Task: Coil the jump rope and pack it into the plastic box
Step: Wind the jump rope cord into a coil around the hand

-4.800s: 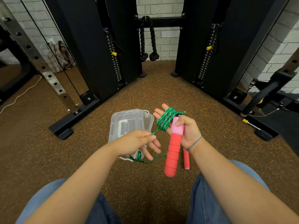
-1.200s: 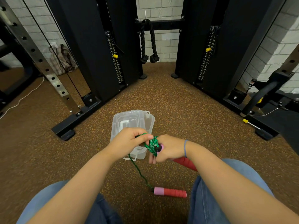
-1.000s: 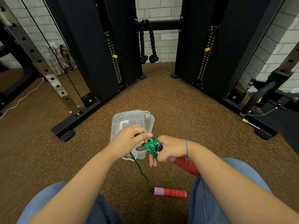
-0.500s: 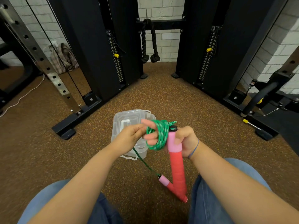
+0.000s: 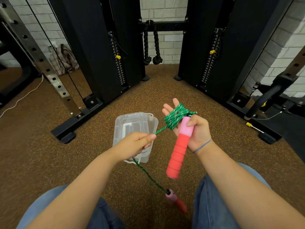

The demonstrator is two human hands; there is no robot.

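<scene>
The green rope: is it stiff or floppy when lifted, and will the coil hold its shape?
Probably floppy: the green rope wraps closely round the right hand. The untied coil likely loosens once off the fingers. The lower handle on its end may drag it.

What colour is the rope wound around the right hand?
Green with lighter flecks; the head view shows the rope wound on the right hand, which holds the handle.

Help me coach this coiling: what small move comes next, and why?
Probably swing the left hand, pinching the green rope, around the right hand for another wrap: loops sit on its fingers beside the held handle, yet a loose length runs to the second handle.
</scene>
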